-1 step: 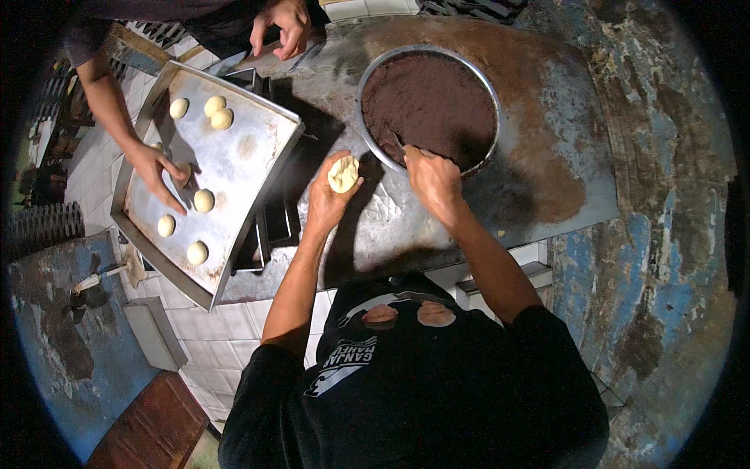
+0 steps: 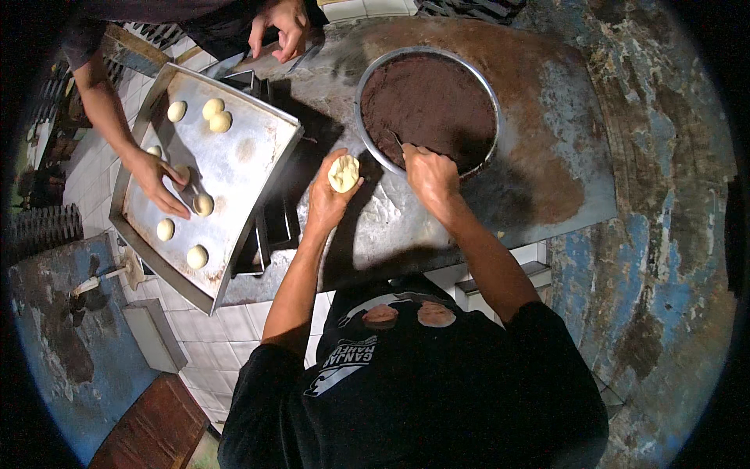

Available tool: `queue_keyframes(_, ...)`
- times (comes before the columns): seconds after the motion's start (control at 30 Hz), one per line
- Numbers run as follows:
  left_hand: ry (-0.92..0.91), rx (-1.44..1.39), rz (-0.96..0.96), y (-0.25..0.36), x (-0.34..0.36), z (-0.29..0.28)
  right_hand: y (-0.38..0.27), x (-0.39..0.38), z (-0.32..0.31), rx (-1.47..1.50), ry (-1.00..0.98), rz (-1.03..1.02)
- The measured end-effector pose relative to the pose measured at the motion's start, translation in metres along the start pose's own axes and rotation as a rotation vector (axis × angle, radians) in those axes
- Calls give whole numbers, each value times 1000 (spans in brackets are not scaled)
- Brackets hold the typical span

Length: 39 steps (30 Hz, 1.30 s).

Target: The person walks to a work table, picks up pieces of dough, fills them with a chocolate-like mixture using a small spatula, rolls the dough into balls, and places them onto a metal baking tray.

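Since the earlier frame, the co-worker's lower hand shifts a little, its fingertips now just beside one of the pale yellow round dough balls; the blade of your thin metal tool also looks slightly turned. Your own arms show almost no change.

Left hand: your fingers and thumb curl round a flattened, pale yellow piece of dough, its creased face turned up. You hold it above the desk, between the tray and the bowl.

Right hand: your fingers close on the tool in a fist-like grip, over the near rim of the round silver metal bowl. The blade points into the dark brown crumbly filling; you cannot tell how deep it sits.

On your left, the rectangular silver metal tray lies at an angle, bearing eight visible balls, two of them touching near the far end. The co-worker's other hand hangs loosely bent at the desk's far edge; whether it holds anything, you cannot tell.
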<state>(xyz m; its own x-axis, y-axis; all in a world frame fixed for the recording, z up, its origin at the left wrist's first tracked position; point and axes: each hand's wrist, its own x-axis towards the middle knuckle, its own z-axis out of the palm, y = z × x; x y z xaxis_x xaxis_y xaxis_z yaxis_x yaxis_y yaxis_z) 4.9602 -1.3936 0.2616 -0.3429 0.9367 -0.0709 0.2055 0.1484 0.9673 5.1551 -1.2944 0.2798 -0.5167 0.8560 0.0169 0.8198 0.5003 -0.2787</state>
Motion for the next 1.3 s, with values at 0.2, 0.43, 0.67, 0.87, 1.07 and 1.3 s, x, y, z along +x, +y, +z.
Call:
queue_keyframes(0.2, 31, 27, -29, -23, 24, 0, 0, 31, 3, 267, -226, 77)
queue_keyframes(0.43, 109, -75, 3, -31, 36, 38, -9, -7, -7, 481, 9, -73)
queue_keyframes(0.67, 99, 405, 153, 4, 14, 53, -22, -71, 18, 64, 223, -300)
queue_keyframes(0.87, 250, 274, -101, -53, -32, 44, 16, -117, 21, 78, 68, -351)
queue_keyframes(1.07, -155, -348, -8, -17, -103, 74, 21, -120, 35, 1336, -136, 351)
queue_keyframes(1.3, -79, -122, 41, 21, -155, 101, -3, -192, -47, 620, 203, -624)
